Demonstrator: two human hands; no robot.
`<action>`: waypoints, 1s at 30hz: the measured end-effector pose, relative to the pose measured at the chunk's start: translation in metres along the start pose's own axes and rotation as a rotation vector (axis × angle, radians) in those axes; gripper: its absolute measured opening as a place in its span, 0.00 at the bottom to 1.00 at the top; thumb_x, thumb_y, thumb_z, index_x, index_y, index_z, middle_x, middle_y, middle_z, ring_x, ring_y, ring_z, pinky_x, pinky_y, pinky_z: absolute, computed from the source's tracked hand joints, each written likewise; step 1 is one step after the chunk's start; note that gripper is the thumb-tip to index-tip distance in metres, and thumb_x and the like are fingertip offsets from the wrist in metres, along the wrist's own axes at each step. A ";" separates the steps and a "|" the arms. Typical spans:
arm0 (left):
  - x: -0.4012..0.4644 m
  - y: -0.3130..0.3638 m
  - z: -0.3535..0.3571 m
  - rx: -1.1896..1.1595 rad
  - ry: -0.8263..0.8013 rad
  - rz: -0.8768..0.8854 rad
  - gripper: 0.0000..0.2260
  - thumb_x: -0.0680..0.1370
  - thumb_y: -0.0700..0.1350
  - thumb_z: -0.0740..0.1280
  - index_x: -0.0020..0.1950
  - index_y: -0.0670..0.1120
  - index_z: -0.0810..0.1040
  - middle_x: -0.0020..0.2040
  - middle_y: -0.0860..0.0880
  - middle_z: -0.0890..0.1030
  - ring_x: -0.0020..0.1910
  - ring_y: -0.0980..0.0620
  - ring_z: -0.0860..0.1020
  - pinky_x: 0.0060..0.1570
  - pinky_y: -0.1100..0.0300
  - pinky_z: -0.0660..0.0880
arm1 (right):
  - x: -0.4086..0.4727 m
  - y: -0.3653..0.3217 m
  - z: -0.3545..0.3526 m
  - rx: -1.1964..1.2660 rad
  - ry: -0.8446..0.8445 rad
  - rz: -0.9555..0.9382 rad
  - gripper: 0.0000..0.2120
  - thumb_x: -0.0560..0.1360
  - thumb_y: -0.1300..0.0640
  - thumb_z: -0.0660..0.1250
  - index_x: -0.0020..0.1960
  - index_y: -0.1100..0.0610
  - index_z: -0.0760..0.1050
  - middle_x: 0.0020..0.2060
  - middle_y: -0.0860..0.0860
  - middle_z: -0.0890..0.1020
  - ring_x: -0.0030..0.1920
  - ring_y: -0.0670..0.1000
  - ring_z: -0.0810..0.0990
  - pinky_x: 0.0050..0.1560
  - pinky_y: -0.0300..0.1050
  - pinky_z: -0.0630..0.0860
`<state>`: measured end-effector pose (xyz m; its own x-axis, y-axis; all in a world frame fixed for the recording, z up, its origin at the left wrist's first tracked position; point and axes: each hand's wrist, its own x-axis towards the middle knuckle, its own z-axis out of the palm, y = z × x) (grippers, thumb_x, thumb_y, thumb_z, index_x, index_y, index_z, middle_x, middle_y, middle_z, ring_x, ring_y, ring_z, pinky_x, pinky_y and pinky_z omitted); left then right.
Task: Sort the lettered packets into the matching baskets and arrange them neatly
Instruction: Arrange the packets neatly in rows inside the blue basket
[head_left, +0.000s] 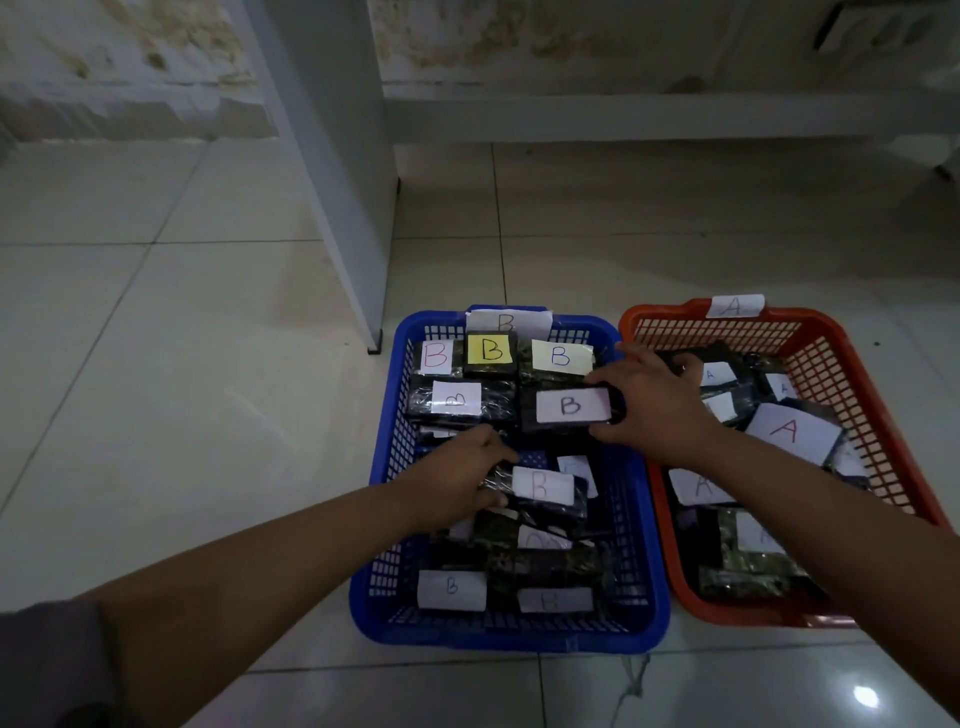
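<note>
A blue basket (384, 457) tagged B holds several dark packets with B labels. Beside it on the right stands an orange basket (852, 364) tagged A, with several A-labelled packets (792, 431) inside. My right hand (654, 405) grips a dark packet with a white B label (571, 406) by its right end, in the blue basket's second row. My left hand (457, 478) holds the left end of another B packet (543, 486) in the middle of the blue basket. Three B packets (491, 351) line the far row.
Both baskets sit on a pale tiled floor (182, 389). A white table leg or panel (343, 208) stands just behind the blue basket's left corner. A low white ledge and stained wall (649, 109) run along the back.
</note>
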<state>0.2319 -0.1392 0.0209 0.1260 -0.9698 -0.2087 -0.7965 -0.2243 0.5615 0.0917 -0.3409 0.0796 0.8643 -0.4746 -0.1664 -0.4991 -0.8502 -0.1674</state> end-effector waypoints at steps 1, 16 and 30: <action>-0.002 -0.003 -0.003 -0.006 0.028 -0.011 0.25 0.75 0.48 0.69 0.70 0.47 0.68 0.60 0.49 0.69 0.57 0.55 0.69 0.56 0.68 0.65 | 0.002 0.000 0.007 -0.002 0.020 0.015 0.29 0.67 0.45 0.71 0.66 0.47 0.68 0.68 0.48 0.70 0.74 0.46 0.52 0.68 0.59 0.48; -0.036 -0.027 -0.025 0.198 0.182 -0.054 0.24 0.76 0.47 0.68 0.70 0.45 0.68 0.61 0.48 0.70 0.60 0.52 0.70 0.61 0.63 0.66 | -0.006 -0.014 0.043 -0.246 0.130 -0.044 0.32 0.65 0.50 0.74 0.66 0.57 0.69 0.60 0.56 0.77 0.69 0.59 0.66 0.65 0.64 0.58; -0.047 -0.036 -0.029 0.451 0.206 0.028 0.20 0.75 0.46 0.68 0.66 0.46 0.72 0.61 0.48 0.77 0.60 0.49 0.74 0.62 0.56 0.64 | -0.043 -0.043 0.058 -0.334 -0.223 -0.052 0.34 0.74 0.37 0.58 0.72 0.54 0.56 0.63 0.57 0.74 0.72 0.59 0.54 0.70 0.63 0.43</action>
<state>0.2717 -0.0878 0.0333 0.1787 -0.9838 -0.0107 -0.9721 -0.1782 0.1523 0.0723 -0.2713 0.0376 0.8346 -0.3994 -0.3794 -0.3758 -0.9164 0.1380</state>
